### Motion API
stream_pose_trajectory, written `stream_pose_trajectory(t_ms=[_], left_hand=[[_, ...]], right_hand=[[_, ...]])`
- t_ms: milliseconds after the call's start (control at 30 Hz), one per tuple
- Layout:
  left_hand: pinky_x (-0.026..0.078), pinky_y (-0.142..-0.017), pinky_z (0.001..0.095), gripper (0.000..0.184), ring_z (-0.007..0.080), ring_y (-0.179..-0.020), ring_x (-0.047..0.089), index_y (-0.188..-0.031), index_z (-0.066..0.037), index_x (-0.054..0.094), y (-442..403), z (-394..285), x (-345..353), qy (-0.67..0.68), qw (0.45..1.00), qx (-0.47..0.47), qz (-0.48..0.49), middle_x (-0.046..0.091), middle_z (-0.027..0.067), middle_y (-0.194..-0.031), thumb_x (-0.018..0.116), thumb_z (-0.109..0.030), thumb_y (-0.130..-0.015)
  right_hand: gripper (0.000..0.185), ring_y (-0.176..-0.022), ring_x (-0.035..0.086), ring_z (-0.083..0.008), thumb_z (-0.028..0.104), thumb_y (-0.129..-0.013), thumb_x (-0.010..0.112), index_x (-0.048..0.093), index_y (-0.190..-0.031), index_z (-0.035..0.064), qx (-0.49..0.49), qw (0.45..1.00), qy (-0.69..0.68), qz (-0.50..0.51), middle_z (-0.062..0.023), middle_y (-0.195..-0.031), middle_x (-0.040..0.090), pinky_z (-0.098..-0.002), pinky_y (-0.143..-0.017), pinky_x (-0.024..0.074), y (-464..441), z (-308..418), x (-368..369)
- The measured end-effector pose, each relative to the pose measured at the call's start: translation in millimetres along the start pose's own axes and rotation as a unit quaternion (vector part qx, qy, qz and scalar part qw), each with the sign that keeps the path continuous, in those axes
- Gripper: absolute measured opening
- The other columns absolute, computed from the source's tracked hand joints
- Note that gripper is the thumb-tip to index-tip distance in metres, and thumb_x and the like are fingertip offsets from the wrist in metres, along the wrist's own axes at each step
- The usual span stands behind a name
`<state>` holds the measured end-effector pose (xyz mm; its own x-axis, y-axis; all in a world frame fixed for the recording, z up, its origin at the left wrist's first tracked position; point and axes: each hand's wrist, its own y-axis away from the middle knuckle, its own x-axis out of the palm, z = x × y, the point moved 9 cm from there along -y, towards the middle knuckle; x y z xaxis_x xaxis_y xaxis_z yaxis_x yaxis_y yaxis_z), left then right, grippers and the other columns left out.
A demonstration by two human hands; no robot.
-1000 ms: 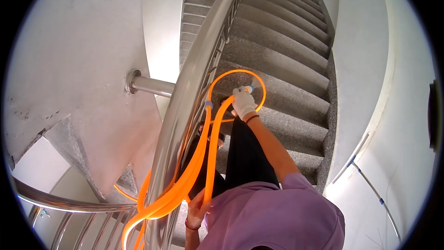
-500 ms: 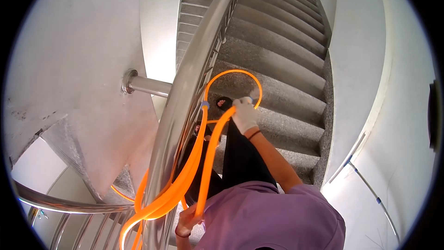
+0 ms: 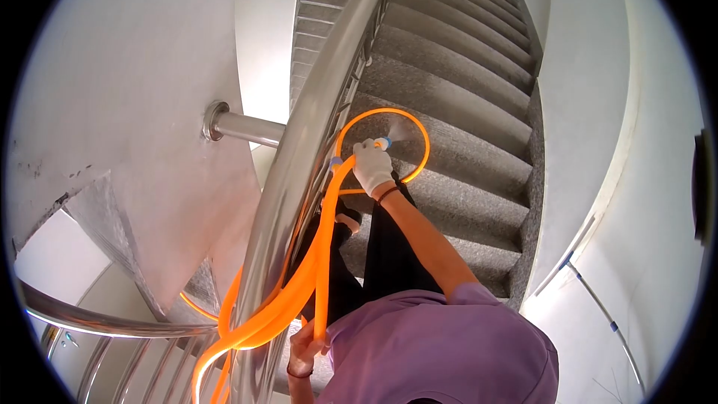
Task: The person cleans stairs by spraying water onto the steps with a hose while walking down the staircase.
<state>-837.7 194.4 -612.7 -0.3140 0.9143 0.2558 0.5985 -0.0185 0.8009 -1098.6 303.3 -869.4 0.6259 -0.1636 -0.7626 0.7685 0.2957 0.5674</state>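
Observation:
My right hand (image 3: 371, 167), in a white glove, is closed around the orange hose (image 3: 327, 232) close to its end. A blue and white tip (image 3: 384, 143) sticks out past the fingers, with a whitish blur beside it over a step. Lower down, beside the handrail, my bare left hand (image 3: 305, 347) is closed on the same hose. One length of hose loops over the steps around the tip, and several lengths hang across the metal handrail (image 3: 299, 131). A bluish band (image 3: 335, 164) sits on the hose left of the glove.
Grey stone steps (image 3: 449, 99) curve upward ahead, between the handrail and a white wall (image 3: 587, 105). A long pole with blue joints (image 3: 594, 294) leans by the right wall. More metal railing (image 3: 112, 327) stands at the lower left.
My right hand has moved left toward the handrail, after dipping and coming back up. My left hand has shifted slightly left and down with the hose. One foot has moved.

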Motion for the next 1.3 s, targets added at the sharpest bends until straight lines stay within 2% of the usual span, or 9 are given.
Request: stream_pose_trajectory(t_ms=[233, 467, 533, 733, 800, 933, 1033, 1200, 1300], left_hand=[[0.034, -0.047, 0.0172, 0.041, 0.0071, -0.051, 0.042, -0.108, 0.003, 0.048, -6.1, 8.7, -2.9, -0.032, 0.999, -0.014, -0.001, 0.05, 0.0027, -0.066, 0.058, -0.027, -0.081], [0.034, -0.047, 0.0164, 0.038, 0.0059, -0.051, 0.042, -0.104, 0.001, 0.049, -21.8, 11.8, 0.3, -0.051, 0.997, -0.044, -0.026, 0.049, 0.0016, -0.065, 0.056, -0.028, -0.081], [0.034, -0.048, 0.0163, 0.036, 0.006, -0.051, 0.042, -0.104, 0.001, 0.049, -18.2, 15.2, 9.9, -0.056, 0.996, -0.067, 0.031, 0.049, 0.0016, -0.065, 0.056, -0.025, -0.081], [0.038, -0.049, 0.0198, 0.034, 0.0095, -0.053, 0.046, -0.101, 0.0, 0.05, 22.5, 35.7, -4.1, 0.019, 0.993, -0.104, 0.057, 0.052, 0.0046, -0.068, 0.058, -0.024, -0.08], [0.038, -0.049, 0.0207, 0.037, 0.0101, -0.053, 0.046, -0.101, 0.002, 0.051, 35.0, 37.1, -4.5, 0.053, 0.992, -0.106, 0.043, 0.052, 0.0054, -0.069, 0.06, -0.026, -0.079], [0.036, -0.05, 0.0187, 0.041, 0.0089, -0.054, 0.046, -0.1, 0.003, 0.051, 46.1, 37.5, -1.0, 0.029, 0.994, -0.106, 0.02, 0.053, 0.0047, -0.07, 0.061, -0.03, -0.078], [0.035, -0.049, 0.0177, 0.045, 0.0076, -0.054, 0.045, -0.099, 0.004, 0.051, 37.9, 33.4, 2.4, -0.004, 0.995, -0.096, -0.009, 0.051, 0.0032, -0.067, 0.06, -0.035, -0.078], [0.032, -0.044, 0.0165, 0.045, 0.0063, -0.049, 0.042, -0.102, 0.005, 0.049, 15.9, 19.7, 1.2, 0.009, 0.998, -0.058, -0.034, 0.05, 0.0022, -0.064, 0.056, -0.034, -0.081], [0.031, -0.043, 0.0161, 0.044, 0.0054, -0.048, 0.04, -0.106, 0.006, 0.047, 1.1, 13.3, 6.7, -0.011, 0.997, -0.069, -0.033, 0.049, 0.0018, -0.064, 0.054, -0.031, -0.082]], right_hand=[[0.018, -0.075, 0.059, -0.0275, 0.015, -0.076, 0.055, 0.051, -0.091, 0.0062, 0.026, 1.0, 0.015, -0.007, -0.0107, -0.095, 0.05, -0.0339, -0.059, 0.0498, 0.8, -18.4, 11.7], [0.037, -0.087, 0.056, -0.028, 0.023, -0.064, 0.069, 0.051, -0.091, 0.0061, 0.116, 0.993, 0.012, 0.012, -0.0109, -0.097, 0.05, -0.0346, -0.069, 0.0476, 19.8, -75.6, 25.2], [0.034, -0.085, 0.056, -0.0282, 0.023, -0.065, 0.068, 0.052, -0.091, 0.0064, 0.098, 0.995, 0.026, -0.002, -0.0107, -0.097, 0.05, -0.0348, -0.067, 0.0471, 30.2, -79.2, 20.8], [0.022, -0.075, 0.057, -0.0301, 0.017, -0.073, 0.056, 0.051, -0.092, 0.0074, 0.03, 0.999, -0.022, -0.003, -0.0121, -0.095, 0.05, -0.038, -0.064, 0.0472, 44.4, -27.5, 2.4], [0.021, -0.073, 0.058, -0.0269, 0.015, -0.074, 0.056, 0.052, -0.094, 0.0078, -0.027, 0.997, -0.062, -0.04, -0.01, -0.092, 0.05, -0.0342, -0.058, 0.0489, 43.5, -0.7, 1.9], [0.025, -0.082, 0.056, -0.0285, 0.012, -0.072, 0.057, 0.052, -0.096, 0.0067, -0.095, 0.977, -0.164, -0.102, -0.0128, -0.095, 0.049, -0.0354, -0.061, 0.0492, 27.3, 30.0, 28.3], [0.019, -0.081, 0.056, -0.0304, 0.018, -0.077, 0.051, 0.048, -0.092, 0.0063, -0.064, 0.985, -0.162, -0.008, -0.0141, -0.094, 0.049, -0.0391, -0.065, 0.0473, 15.8, 30.6, 54.0], [0.019, -0.084, 0.057, -0.0306, 0.017, -0.076, 0.051, 0.052, -0.092, 0.0052, -0.028, 0.993, -0.109, 0.028, -0.0144, -0.098, 0.051, -0.0375, -0.068, 0.0472, 26.3, -15.3, 64.1], [0.018, -0.082, 0.057, -0.0319, 0.014, -0.077, 0.052, 0.052, -0.092, 0.0056, 0.05, 0.993, -0.103, 0.03, -0.0134, -0.097, 0.05, -0.0385, -0.067, 0.0476, 45.1, -62.8, 62.8]])
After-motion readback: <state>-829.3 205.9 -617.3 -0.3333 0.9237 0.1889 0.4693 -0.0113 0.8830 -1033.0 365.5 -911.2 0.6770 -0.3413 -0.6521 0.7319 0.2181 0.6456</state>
